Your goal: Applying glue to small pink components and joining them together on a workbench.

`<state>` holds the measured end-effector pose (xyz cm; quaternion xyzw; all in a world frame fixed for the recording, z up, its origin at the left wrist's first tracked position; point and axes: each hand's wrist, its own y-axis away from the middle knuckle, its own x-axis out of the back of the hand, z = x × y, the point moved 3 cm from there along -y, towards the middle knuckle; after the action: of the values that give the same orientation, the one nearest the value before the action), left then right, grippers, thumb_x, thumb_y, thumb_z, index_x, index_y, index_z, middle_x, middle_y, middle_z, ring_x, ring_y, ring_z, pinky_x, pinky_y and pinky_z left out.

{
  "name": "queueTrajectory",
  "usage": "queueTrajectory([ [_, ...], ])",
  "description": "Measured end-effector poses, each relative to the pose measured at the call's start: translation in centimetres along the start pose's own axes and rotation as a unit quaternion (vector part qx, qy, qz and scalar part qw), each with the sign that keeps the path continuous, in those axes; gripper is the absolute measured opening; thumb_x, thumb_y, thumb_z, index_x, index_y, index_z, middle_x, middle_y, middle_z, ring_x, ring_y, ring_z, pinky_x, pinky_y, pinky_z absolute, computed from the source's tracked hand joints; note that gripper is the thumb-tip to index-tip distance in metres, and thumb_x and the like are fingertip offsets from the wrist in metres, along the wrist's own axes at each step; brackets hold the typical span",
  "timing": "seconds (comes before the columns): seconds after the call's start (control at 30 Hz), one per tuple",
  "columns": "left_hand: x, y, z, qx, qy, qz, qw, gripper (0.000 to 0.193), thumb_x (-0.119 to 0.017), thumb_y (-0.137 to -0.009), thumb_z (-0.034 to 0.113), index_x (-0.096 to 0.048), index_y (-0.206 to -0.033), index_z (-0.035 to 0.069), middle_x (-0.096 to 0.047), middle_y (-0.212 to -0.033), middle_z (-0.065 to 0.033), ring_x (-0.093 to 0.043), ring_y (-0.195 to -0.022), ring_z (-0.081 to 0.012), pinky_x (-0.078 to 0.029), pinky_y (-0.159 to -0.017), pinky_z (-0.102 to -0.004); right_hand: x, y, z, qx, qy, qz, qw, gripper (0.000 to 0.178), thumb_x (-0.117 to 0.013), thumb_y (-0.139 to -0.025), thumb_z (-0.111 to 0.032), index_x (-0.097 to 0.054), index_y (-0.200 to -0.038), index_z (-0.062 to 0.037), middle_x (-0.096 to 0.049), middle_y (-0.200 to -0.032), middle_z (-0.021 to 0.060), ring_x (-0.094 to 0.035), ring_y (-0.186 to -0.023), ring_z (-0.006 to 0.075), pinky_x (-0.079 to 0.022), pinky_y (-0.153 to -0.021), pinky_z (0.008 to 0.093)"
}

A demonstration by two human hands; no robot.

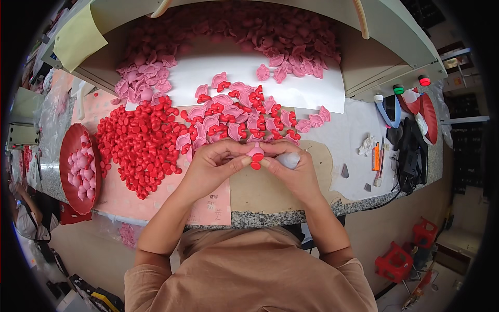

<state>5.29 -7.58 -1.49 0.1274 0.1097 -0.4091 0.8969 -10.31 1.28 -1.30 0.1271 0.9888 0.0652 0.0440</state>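
Observation:
Close in front of me, both hands pinch one small pink-and-red plastic piece (255, 155). My left hand (215, 165) grips it from the left with thumb and fingertips. From the other side, my right hand (297, 170) presses it between thumb and forefinger. A small translucent bottle with a thin tip (289, 160) is also tucked in the right hand's grip. Just beyond the fingers lie scattered pink shell-like pieces (232, 110), many with red parts on them. To the left is a large heap of glossy red pieces (138, 143).
A box-like hood (384, 31) arches over white paper holding piled pink pieces (291, 57). A red scalloped tray (67, 171) of pink pieces stands far left. On the right lie an orange cutter (375, 157), a brush (381, 165) and black cables (413, 156). The granite edge (260, 218) runs before me.

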Motion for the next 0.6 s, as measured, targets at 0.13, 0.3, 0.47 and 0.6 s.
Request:
queueTrajectory([
  [0.13, 0.1, 0.0, -0.1, 0.002, -0.008, -0.001, 1.0, 0.02, -0.062, -0.084, 0.004, -0.061, -0.104, 0.001, -0.063, -0.101, -0.0045, -0.058, -0.093, -0.0096, -0.048, -0.085, -0.0249, -0.1, 0.0, -0.4, -0.004, -0.017, -0.001, 1.0, 0.024, -0.067, -0.079, -0.003, -0.063, -0.102, -0.0008, -0.059, -0.1, 0.0054, -0.056, -0.095, 0.0127, -0.045, -0.082, 0.0256],
  [0.3, 0.0, -0.1, -0.3, 0.015, 0.015, 0.004, 1.0, 0.024, -0.061, -0.084, 0.004, -0.059, -0.108, 0.0, -0.062, -0.107, -0.0068, -0.059, -0.096, -0.0116, -0.048, -0.085, -0.0254, 0.3, -0.3, -0.8, 0.008, -0.038, -0.002, 0.999, 0.023, -0.069, -0.078, -0.003, -0.064, -0.1, -0.0004, -0.06, -0.1, 0.0053, -0.056, -0.092, 0.012, -0.045, -0.08, 0.0254],
  [0.47, -1.2, -0.4, 0.1, 0.07, 0.077, -0.003, 0.995, 0.032, -0.061, -0.084, 0.004, -0.054, -0.115, 0.0, -0.057, -0.115, -0.01, -0.057, -0.102, -0.0139, -0.048, -0.086, -0.0263, 0.5, -0.2, -1.7, 0.008, 0.035, 0.063, 0.997, 0.021, -0.07, -0.076, -0.004, -0.065, -0.097, -0.0007, -0.061, -0.094, 0.0056, -0.057, -0.089, 0.0129, -0.045, -0.079, 0.0257],
  [0.6, -1.8, -0.2, -1.0, 0.015, 0.084, -0.033, 0.996, 0.041, -0.059, -0.085, 0.001, -0.046, -0.123, 0.001, -0.051, -0.121, -0.0107, -0.054, -0.106, -0.0161, -0.048, -0.087, -0.0283, -0.2, 0.6, -3.1, 0.087, 0.142, 0.093, 0.982, 0.019, -0.069, -0.076, -0.002, -0.065, -0.094, -0.0013, -0.062, -0.092, 0.007, -0.058, -0.088, 0.0138, -0.045, -0.078, 0.0257],
])
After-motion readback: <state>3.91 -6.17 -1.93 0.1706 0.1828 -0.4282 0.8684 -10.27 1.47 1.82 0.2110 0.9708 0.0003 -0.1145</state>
